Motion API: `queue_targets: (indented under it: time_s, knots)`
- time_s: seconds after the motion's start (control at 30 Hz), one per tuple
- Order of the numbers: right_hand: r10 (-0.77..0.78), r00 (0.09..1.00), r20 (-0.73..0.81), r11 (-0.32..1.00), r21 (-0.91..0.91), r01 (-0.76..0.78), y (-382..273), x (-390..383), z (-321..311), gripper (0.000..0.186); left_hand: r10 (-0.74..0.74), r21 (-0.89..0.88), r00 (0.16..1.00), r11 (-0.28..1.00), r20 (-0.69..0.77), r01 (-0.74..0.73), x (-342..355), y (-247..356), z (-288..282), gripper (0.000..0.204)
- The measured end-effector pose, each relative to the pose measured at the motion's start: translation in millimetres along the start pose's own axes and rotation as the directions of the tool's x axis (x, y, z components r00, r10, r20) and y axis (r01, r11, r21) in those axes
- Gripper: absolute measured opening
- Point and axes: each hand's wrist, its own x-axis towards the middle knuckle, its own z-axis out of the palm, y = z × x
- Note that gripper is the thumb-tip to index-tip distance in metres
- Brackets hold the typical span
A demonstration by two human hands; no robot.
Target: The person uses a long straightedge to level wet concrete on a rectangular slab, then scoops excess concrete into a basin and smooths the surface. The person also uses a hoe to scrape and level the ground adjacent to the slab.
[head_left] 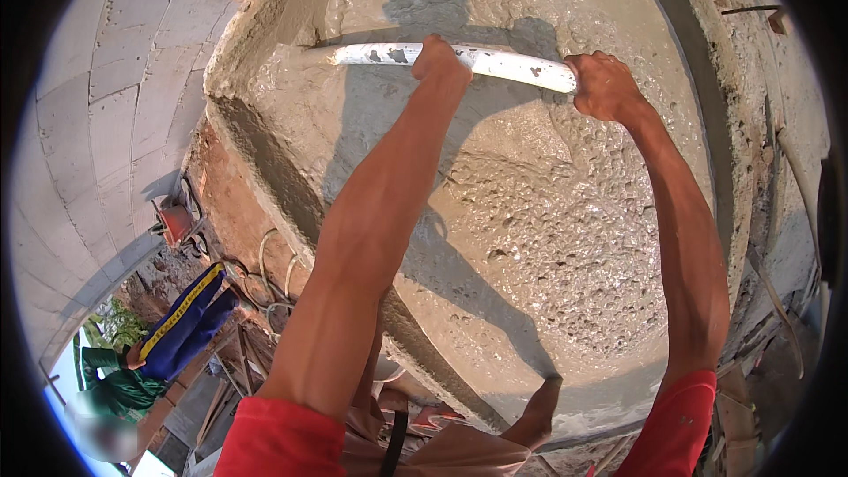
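Both my arms reach out over a big trough point(265, 13) of wet grey mortar point(583, 238). My left hand point(439, 60) is closed round the middle of a white pole point(517, 67) with flaking paint. My right hand point(605, 87) grips the pole's right end. The pole lies nearly level across the view, just above the mortar, and its left end meets the mixture. Whatever is fixed at that left end, if anything, is hidden. The mortar is smooth at the far side and pitted towards the near right. My shadow falls across it.
Rough walls rim the trough. A bare leg point(534, 415) stands in the mortar at the near edge. Left of the trough rises a grey block wall point(106, 79); cables or hoses point(265, 269) lie on the ground below. At lower left is another person in green point(128, 389), beside blue cloth point(190, 322).
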Motion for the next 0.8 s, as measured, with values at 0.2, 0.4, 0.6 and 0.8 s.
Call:
queue_targets:
  time_s: [0.2,0.4,0.6,0.8]
  knots:
    - [0.201,0.980,0.001,0.964,0.180,-0.198,29,-136,13,0.032,0.065,0.633,0.977,0.752,0.205,-0.183,-70,-70,18,0.049]
    - [0.415,0.901,0.123,0.855,0.285,-0.433,61,-333,11,0.032,-0.156,0.554,0.980,0.830,0.123,0.063,-196,-222,-1,0.043]
    - [0.564,0.803,0.193,0.715,0.371,-0.592,62,-559,68,0.033,-0.105,0.776,0.975,0.625,0.194,-0.087,-335,-370,-142,0.036]
    - [0.750,0.596,0.286,0.574,0.166,-0.802,17,-784,125,0.035,-0.587,0.710,0.804,0.605,0.093,0.360,-465,-480,-324,0.022]
